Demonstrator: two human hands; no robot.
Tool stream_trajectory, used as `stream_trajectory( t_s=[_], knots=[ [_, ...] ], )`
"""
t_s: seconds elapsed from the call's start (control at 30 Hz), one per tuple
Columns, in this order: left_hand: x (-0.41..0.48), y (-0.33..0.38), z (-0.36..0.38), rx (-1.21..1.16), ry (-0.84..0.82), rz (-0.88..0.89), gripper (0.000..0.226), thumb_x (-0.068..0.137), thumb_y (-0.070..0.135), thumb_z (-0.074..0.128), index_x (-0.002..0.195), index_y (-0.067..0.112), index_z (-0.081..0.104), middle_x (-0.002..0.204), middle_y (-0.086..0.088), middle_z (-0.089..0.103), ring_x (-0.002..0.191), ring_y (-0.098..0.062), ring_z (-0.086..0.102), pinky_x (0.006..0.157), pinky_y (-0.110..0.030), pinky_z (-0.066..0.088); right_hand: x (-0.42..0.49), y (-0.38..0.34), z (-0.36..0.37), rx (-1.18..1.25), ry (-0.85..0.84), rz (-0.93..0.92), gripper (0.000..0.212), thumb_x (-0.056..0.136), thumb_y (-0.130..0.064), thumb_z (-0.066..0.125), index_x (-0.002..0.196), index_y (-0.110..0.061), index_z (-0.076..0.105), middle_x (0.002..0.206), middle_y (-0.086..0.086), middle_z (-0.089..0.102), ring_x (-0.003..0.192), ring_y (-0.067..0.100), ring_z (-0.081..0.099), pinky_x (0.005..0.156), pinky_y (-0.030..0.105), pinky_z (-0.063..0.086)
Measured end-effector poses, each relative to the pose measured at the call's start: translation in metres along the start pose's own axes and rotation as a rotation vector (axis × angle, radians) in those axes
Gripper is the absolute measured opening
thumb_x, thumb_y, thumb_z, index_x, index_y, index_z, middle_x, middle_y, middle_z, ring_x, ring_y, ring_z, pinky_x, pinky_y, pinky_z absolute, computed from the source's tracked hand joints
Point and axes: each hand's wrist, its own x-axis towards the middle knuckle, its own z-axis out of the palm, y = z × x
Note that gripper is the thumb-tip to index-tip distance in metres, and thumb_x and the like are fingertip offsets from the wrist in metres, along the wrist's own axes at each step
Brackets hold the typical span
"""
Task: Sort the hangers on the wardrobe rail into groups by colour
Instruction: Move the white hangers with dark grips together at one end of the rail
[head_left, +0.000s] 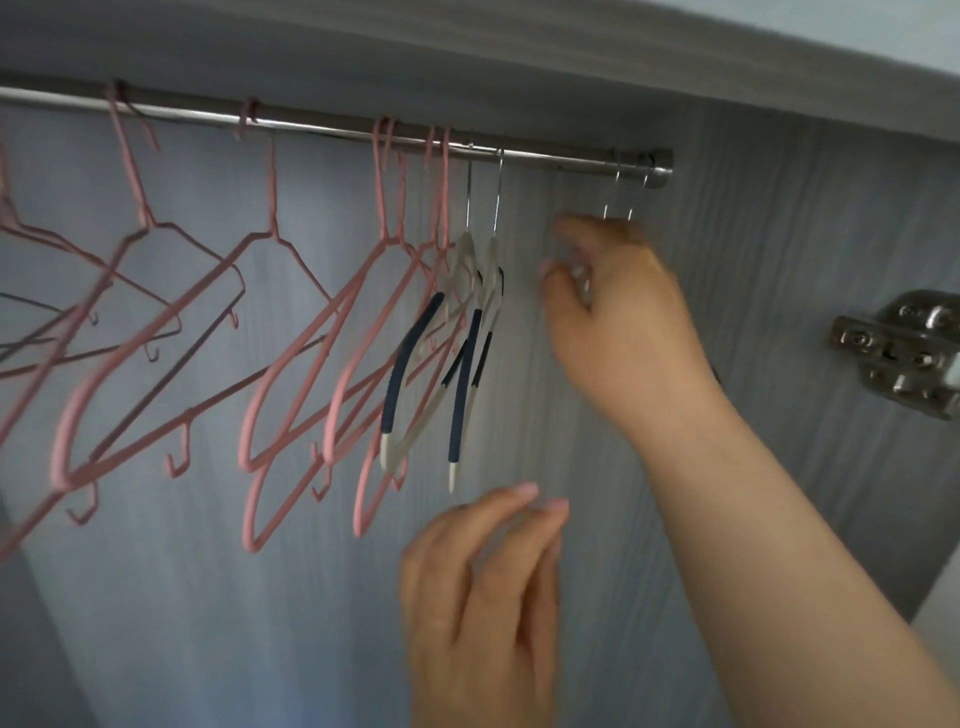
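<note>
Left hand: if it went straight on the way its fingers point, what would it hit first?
Left hand points up and slightly right, so probably the wrist of the right hand, which grips the end hangers. The beige-and-navy hangers hang just left of that line; depth is unclear.

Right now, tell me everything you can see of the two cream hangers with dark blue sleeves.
The two cream hangers hang side by side on the rail by metal hooks, right of the pink hangers, overlapping the nearest. They look plastic, with dark blue sleeves on their arms and cream tips. Neither hand touches them: the left hand is open below, the right hand grips other hangers further right.
</note>
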Motion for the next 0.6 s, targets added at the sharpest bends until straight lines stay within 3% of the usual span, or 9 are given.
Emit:
stream_trajectory(
  t_s=[0.03, 0.1, 0.2, 0.27, 0.33, 0.43, 0.5, 0.6],
  knots=[
    [0.006, 0.000, -0.005, 0.042, 0.032, -0.049, 0.042, 0.079, 0.020, 0.060, 0.120, 0.023, 0.048, 0.120, 0.006, 0.049, 0.119, 0.004, 0.039, 0.100, -0.011, 0.028, 0.002, -0.009, 0.005, 0.103, -0.127, 0.071, 0.017, 0.092, -0.024, 0.045, 0.104, -0.015, 0.052, 0.100, 0.005, 0.052, 0.074, 0.009, 0.052, 0.056, 0.016, 0.039],
    [0.018, -0.003, -0.011, 0.100, 0.003, -0.148, 0.054, 0.082, 0.022, 0.054, 0.132, 0.018, 0.034, 0.134, 0.003, 0.039, 0.129, -0.001, 0.031, 0.108, -0.012, 0.020, 0.004, -0.018, 0.021, 0.251, -0.380, 0.258, 0.020, 0.092, -0.032, 0.045, 0.102, -0.015, 0.045, 0.089, -0.004, 0.051, 0.066, 0.000, 0.046, 0.043, 0.007, 0.036],
    [0.026, -0.008, -0.013, 0.116, -0.103, -0.251, 0.059, 0.086, 0.026, 0.043, 0.139, 0.018, 0.018, 0.144, 0.001, 0.029, 0.133, -0.005, 0.024, 0.111, -0.012, 0.013, -0.001, -0.017, 0.045, 0.336, -0.499, 0.408, 0.047, 0.092, -0.029, 0.044, 0.129, -0.004, 0.034, 0.103, 0.004, 0.057, 0.075, 0.011, 0.053, 0.048, 0.016, 0.038],
    [0.027, -0.009, -0.014, 0.113, -0.138, -0.278, 0.057, 0.088, 0.025, 0.039, 0.140, 0.021, 0.015, 0.143, 0.003, 0.028, 0.132, -0.002, 0.021, 0.111, -0.016, 0.015, -0.006, -0.011, 0.057, 0.415, -0.481, 0.472, 0.044, 0.091, -0.022, 0.041, 0.132, -0.007, 0.032, 0.091, 0.001, 0.054, 0.069, 0.008, 0.050, 0.049, 0.019, 0.036],
    [0.027, -0.010, -0.012, 0.116, -0.171, -0.233, 0.051, 0.089, 0.018, 0.043, 0.137, 0.018, 0.027, 0.137, 0.003, 0.035, 0.127, 0.002, 0.025, 0.109, -0.012, 0.016, -0.008, -0.006, 0.063, 0.481, -0.407, 0.509, 0.035, 0.090, -0.013, 0.037, 0.124, -0.005, 0.038, 0.079, -0.003, 0.051, 0.066, 0.008, 0.049, 0.048, 0.019, 0.037],
    [0.030, -0.008, -0.008, 0.074, -0.222, -0.194, 0.046, 0.089, 0.018, 0.041, 0.134, 0.016, 0.035, 0.128, 0.008, 0.043, 0.120, 0.007, 0.030, 0.105, -0.006, 0.019, -0.007, 0.001, 0.063, 0.539, -0.233, 0.532, 0.020, 0.086, -0.005, 0.030, 0.087, -0.013, 0.048, 0.064, -0.003, 0.044, 0.054, 0.010, 0.043, 0.043, 0.023, 0.033],
    [0.031, -0.004, -0.002, 0.039, -0.261, -0.225, 0.045, 0.089, 0.024, 0.042, 0.133, 0.018, 0.039, 0.126, 0.007, 0.050, 0.118, 0.005, 0.036, 0.099, 0.001, 0.018, -0.004, 0.008, 0.056, 0.611, -0.161, 0.576, 0.026, 0.082, -0.002, 0.029, 0.066, -0.018, 0.041, 0.056, -0.004, 0.038, 0.042, 0.006, 0.039, 0.042, 0.021, 0.028],
    [0.032, 0.000, 0.010, -0.022, -0.326, -0.282, 0.044, 0.087, 0.021, 0.048, 0.131, 0.018, 0.045, 0.115, -0.002, 0.065, 0.108, -0.005, 0.046, 0.090, 0.000, 0.026, -0.004, 0.018, 0.044, 0.716, -0.131, 0.636, 0.033, 0.081, 0.001, 0.026, 0.064, -0.023, 0.041, 0.053, -0.002, 0.035, 0.028, 0.002, 0.031, 0.033, 0.016, 0.025]
  ],
)
